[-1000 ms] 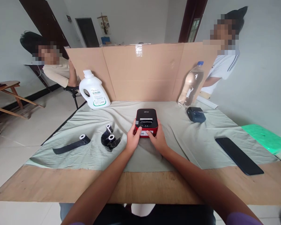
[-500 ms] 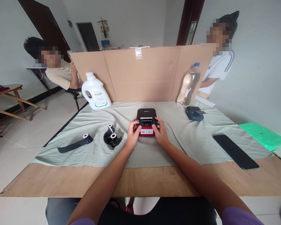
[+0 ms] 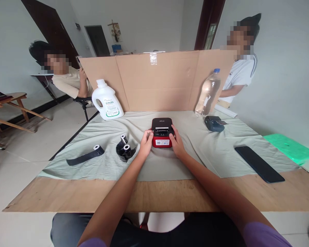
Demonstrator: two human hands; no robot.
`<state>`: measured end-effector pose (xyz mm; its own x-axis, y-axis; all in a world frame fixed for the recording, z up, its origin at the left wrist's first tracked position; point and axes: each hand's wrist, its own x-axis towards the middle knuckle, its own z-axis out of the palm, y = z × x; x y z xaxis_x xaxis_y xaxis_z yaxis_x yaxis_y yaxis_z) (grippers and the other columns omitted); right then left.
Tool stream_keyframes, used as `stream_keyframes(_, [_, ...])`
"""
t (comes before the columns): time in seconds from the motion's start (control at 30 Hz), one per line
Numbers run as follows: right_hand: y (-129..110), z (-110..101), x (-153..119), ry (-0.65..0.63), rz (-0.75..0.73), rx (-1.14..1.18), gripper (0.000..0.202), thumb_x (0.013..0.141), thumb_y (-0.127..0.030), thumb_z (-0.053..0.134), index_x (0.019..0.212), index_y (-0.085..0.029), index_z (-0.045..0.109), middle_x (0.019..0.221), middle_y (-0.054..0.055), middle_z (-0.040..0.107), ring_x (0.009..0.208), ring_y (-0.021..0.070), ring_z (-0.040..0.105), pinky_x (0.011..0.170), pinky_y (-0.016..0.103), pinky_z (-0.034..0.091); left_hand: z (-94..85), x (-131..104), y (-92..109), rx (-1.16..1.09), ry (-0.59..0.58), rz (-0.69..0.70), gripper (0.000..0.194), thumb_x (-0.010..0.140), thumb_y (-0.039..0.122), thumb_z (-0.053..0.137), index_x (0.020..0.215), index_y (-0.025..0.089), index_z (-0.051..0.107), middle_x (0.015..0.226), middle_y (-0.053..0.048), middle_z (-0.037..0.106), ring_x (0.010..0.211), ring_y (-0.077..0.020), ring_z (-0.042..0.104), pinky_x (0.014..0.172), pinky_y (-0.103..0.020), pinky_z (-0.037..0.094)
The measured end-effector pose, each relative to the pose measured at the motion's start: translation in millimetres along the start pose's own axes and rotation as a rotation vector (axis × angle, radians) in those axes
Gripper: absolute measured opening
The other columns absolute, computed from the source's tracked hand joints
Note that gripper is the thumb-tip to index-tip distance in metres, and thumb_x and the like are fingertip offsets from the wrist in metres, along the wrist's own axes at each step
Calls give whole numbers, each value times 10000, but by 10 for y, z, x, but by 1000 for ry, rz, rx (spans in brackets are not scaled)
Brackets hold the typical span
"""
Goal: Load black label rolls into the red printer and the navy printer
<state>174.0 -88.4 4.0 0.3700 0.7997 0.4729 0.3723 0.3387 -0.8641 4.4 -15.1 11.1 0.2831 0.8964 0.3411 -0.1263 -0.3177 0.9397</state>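
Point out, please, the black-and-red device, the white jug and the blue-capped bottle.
Black-and-red device [image 3: 162,132], head view: on its black top.
White jug [image 3: 109,103], head view: on its printed front.
Blue-capped bottle [image 3: 208,94], head view: on its clear body.

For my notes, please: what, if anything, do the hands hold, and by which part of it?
The left hand and right hand hold the black-and-red device by its opposite sides.

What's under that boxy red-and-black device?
Wrinkled grey-green cloth shows around the boxy red-and-black device; whatever lies directly beneath it is hidden by its body.
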Motion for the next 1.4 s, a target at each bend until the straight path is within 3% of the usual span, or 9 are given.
stream_keyframes(0.23, [14, 10, 4, 9, 2, 1, 610, 985, -545, 443, 1523, -257, 426, 1601, 79, 416, 1484, 242, 374, 1250, 487, 265, -51, 55, 20, 28, -42, 33, 275, 926, 503, 565, 937, 228, 561, 1044, -36, 681, 1006, -192, 644, 908, -294, 517])
stream_keyframes(0.47, [12, -29, 69, -19, 32, 20, 646, 985, -581, 426, 1541, -252, 416, 1617, 67, 394, 1504, 235, 344, 1267, 487, 232, 21, 193, 10, 63, 1, 54, 362, 937, 453, 534, 715, 234, 351, 1010, -35, 688, 1016, -197, 629, 884, -292, 495])
stream_keyframes(0.67, [-35, -118, 255, -88, 64, 54, 685, 972, -636, 423, 1566, -298, 377, 1643, 7, 346, 1535, 216, 289, 1280, 471, 209, 73, 170, -59, 78, 73, 93, 320, 967, 446, 507, 737, 227, 470, 1205, -74, 700, 1215, -238, 601, 1020, -342, 459])
stream_keyframes(0.83, [-100, -138, 544, -136, 136, -114, 481, 952, -526, 501, 1289, -237, 688, 1434, 73, 614, 1373, 291, 523, 1194, 516, 353, 78, 67, -112, 67, 71, 218, 240, 1010, 404, 454, 921, 216, 574, 1369, -112, 638, 1277, -233, 585, 1102, -399, 425])
stream_keyframes(0.93, [-188, -169, 806, -170, 146, -225, 368, 955, -396, 470, 1068, -202, 762, 1199, 78, 746, 1164, 266, 662, 1069, 457, 473, 50, 67, -148, 81, 52, 267, 197, 1005, 369, 476, 973, 215, 594, 1338, -110, 657, 1289, -242, 583, 1108, -428, 431])
stream_keyframes(1.1, [-419, -194, 1196, -389, 95, -458, 299, 913, -235, 476, 1031, -174, 744, 836, 35, 786, 852, 188, 708, 848, 302, 529, 26, 101, -210, 85, 69, 280, 214, 1010, 320, 477, 1130, 218, 622, 1301, -96, 677, 1261, -239, 608, 1116, -439, 443])
stream_keyframes(1.17, [-497, -146, 1293, -529, 29, -589, 313, 904, -186, 477, 1067, -171, 744, 822, 35, 783, 791, 182, 698, 798, 280, 521, 24, 104, -216, 94, 68, 279, 249, 1010, 314, 481, 1193, 223, 623, 1301, -91, 676, 1258, -238, 609, 1118, -430, 447])
stream_keyframes(1.3, [-589, 85, 1412, -822, 41, -974, 352, 797, -89, 585, 1069, -207, 774, 1047, 64, 779, 998, 234, 688, 878, 292, 498, 20, 96, -196, 121, 69, 286, 270, 1009, 305, 483, 1217, 226, 636, 1295, -87, 676, 1258, -240, 603, 1120, -425, 446])
stream_keyframes(1.4, [-633, 311, 1452, -920, 165, -1179, 367, 711, -102, 686, 1031, -248, 793, 1039, 90, 764, 1133, 338, 631, 928, 397, 486, 16, 88, -173, 137, 70, 286, 276, 1008, 297, 485, 1222, 216, 641, 1293, -92, 675, 1255, -237, 601, 1115, -419, 446])
